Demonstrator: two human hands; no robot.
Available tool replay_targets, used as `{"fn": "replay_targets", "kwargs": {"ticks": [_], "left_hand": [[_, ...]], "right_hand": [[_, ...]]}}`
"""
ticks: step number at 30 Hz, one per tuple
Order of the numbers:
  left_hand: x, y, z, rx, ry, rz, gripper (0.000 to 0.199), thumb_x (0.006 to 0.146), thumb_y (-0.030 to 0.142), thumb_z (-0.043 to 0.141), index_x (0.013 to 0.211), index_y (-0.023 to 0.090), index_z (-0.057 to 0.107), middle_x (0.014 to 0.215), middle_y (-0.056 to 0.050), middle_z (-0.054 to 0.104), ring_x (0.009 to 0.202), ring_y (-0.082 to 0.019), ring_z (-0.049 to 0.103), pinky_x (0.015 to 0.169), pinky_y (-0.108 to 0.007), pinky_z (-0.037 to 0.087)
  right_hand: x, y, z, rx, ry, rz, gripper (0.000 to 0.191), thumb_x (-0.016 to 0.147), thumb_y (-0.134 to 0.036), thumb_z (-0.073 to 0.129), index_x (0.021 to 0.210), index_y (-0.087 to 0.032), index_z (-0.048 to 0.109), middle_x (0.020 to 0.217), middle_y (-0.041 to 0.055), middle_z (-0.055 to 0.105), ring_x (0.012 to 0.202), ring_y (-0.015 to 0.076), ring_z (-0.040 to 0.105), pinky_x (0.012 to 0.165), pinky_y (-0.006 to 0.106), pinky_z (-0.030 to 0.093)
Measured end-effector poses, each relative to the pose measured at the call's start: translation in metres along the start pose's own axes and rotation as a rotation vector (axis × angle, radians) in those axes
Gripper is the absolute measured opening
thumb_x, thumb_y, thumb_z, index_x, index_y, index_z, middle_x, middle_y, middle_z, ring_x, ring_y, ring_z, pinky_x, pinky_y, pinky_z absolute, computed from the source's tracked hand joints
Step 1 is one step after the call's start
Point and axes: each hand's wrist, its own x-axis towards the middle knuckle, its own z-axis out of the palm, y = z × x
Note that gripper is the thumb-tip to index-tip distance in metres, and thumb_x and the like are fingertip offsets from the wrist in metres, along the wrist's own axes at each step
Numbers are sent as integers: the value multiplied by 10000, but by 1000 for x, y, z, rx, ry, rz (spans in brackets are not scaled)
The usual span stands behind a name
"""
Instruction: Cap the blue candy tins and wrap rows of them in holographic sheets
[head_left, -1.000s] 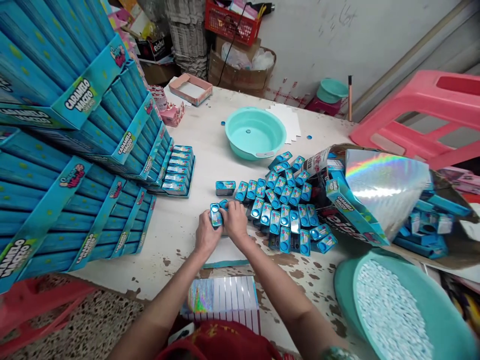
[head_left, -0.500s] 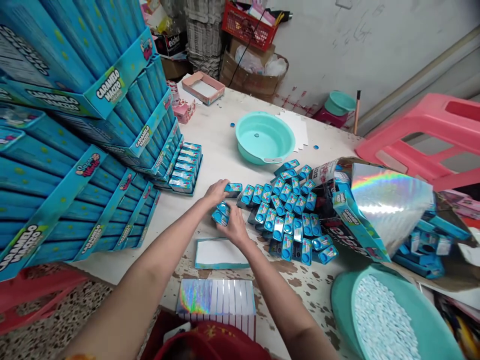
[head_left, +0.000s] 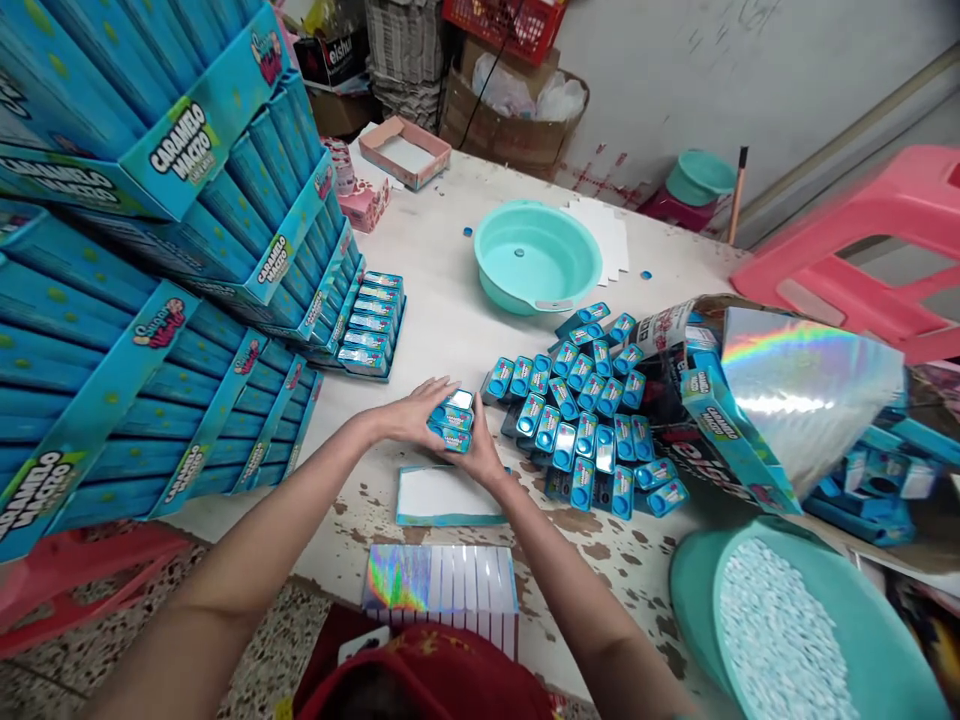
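My left hand [head_left: 416, 412] and my right hand [head_left: 480, 450] are closed round a short stack of small blue packs [head_left: 454, 420], one hand on each side, above the table. Just below them lies a shallow blue-edged tray [head_left: 450, 497] with a white inside. Nearer to me is a shiny holographic sheet [head_left: 442, 580] with narrow strips. To the right of my hands, many loose blue packs [head_left: 566, 440] are spread on the table. A row of similar packs [head_left: 371, 325] stands in a tray at the left.
Tall stacks of blue display boxes [head_left: 180, 145] rise at the left. A turquoise basin [head_left: 536, 260] sits at the back. On the right are a carton holding packs and a silvery sheet [head_left: 810, 385], a tub of small pale pieces [head_left: 784, 640] and a pink stool [head_left: 847, 230].
My left hand has drawn a loose pack in from the right of it, and both hands now press the packs together. The view has shifted slightly.
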Motion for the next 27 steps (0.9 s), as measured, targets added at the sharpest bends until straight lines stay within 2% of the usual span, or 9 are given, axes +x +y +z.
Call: {"fn": "replay_targets", "kwargs": {"ticks": [3, 6, 10, 12, 15, 18, 21, 24, 27], "left_hand": [[2, 16, 14, 252, 63, -65, 1028, 591, 387, 702, 1445, 263, 143, 1513, -140, 118, 1377, -371, 62, 1077, -515, 129], [9, 22, 26, 411, 114, -69, 1019, 607, 362, 691, 1446, 262, 120, 1501, -156, 141, 1375, -376, 28, 1060, -554, 63], [14, 25, 31, 417, 152, -54, 1005, 612, 391, 682, 1444, 281, 130, 1462, -158, 192, 1310, -390, 192, 1039, -535, 123], [15, 27, 30, 380, 191, -68, 944, 623, 386, 671, 1432, 294, 194, 1405, -148, 267, 1242, -374, 287, 1026, -505, 172], [12, 30, 25, 263, 295, -228, 895, 617, 466, 667, 1405, 286, 283, 1326, -144, 324, 1173, -369, 337, 991, -486, 240], [-8, 35, 12, 107, 459, -474, 969, 565, 553, 686, 1402, 274, 286, 1267, -134, 348, 1152, -369, 347, 969, -477, 286], [-40, 47, -4, -11, 556, -595, 1025, 538, 537, 710, 1413, 273, 248, 1214, -102, 380, 1150, -334, 370, 973, -435, 318], [-64, 64, -4, -100, 483, -548, 1019, 541, 518, 711, 1414, 294, 236, 1182, -74, 417, 1126, -296, 408, 961, -395, 353], [-62, 75, 19, -122, 286, -516, 1016, 517, 516, 723, 1401, 312, 266, 1157, -76, 453, 1078, -291, 448, 903, -378, 396]], "right_hand": [[9, 6, -1, -39, -25, -7, 1195, 582, -408, 756, 1437, -156, -41, 1477, 184, 187, 1353, 299, 240, 1046, 448, 333], [1, 6, -11, -185, -78, 4, 1089, 619, -382, 727, 1437, -143, 48, 1441, 183, 280, 1326, 299, 287, 1033, 461, 332], [-35, 2, -30, -338, -251, 58, 674, 736, -433, 631, 1319, -187, 395, 1256, 128, 513, 1166, 282, 457, 962, 451, 363], [-53, -2, -39, -368, -301, 51, 569, 762, -505, 591, 1235, -203, 494, 1187, 109, 561, 1105, 273, 490, 924, 428, 372], [-70, -6, -46, -438, -373, 2, 502, 759, -500, 605, 1171, -218, 548, 1108, 90, 594, 1027, 257, 517, 853, 377, 389], [-77, -7, -44, -576, -432, 40, 181, 811, -332, 574, 948, -230, 635, 940, 63, 621, 904, 218, 551, 748, 314, 390], [-75, -7, -38, -643, -355, 143, 157, 862, -224, 470, 869, -222, 626, 887, 61, 602, 805, 187, 556, 658, 280, 373], [-68, -9, -29, -645, -241, 194, 168, 864, -219, 451, 894, -224, 616, 906, 56, 587, 779, 178, 553, 608, 266, 352], [-63, -10, -21, -614, -177, 232, 151, 852, -237, 473, 865, -219, 623, 877, 40, 592, 746, 168, 556, 582, 260, 335]]}}
